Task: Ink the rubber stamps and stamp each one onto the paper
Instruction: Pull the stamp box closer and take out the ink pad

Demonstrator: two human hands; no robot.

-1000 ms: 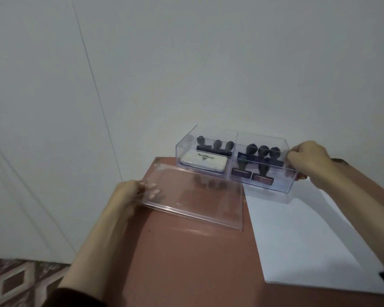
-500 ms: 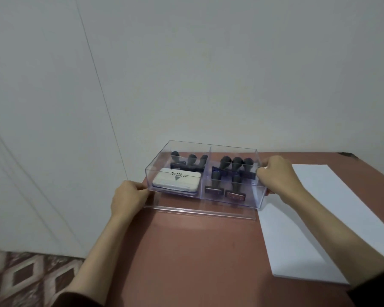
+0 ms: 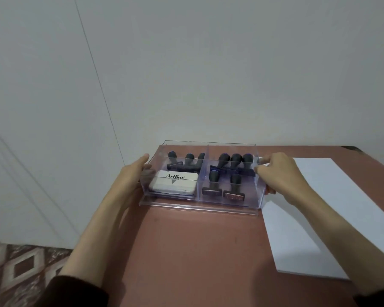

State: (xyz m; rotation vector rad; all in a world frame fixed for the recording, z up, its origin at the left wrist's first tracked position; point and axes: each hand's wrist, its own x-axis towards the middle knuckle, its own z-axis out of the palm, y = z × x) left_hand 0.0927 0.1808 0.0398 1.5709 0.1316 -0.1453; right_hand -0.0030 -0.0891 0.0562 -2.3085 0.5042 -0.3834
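A clear plastic box (image 3: pixel 208 144) with two compartments stands on its clear lid (image 3: pixel 200 209) at the back of the brown table (image 3: pixel 197 251). The left compartment holds a white Artline ink pad (image 3: pixel 173 184) and three black-handled stamps (image 3: pixel 184 162). Several more black-handled stamps (image 3: pixel 231 171) fill the right compartment. My left hand (image 3: pixel 133 173) grips the box's left end, and my right hand (image 3: pixel 277 173) grips its right end. A white sheet of paper (image 3: pixel 333 213) lies on the table to the right of the box.
The table stands against a plain white wall (image 3: pixel 208 74). Its left edge drops to a patterned floor (image 3: pixel 20 267). A dark corner piece (image 3: pixel 350 148) shows at the table's far right.
The box was carried left from above the paper and set down on top of the lid. My left hand left the lid's edge and took the box's left end.
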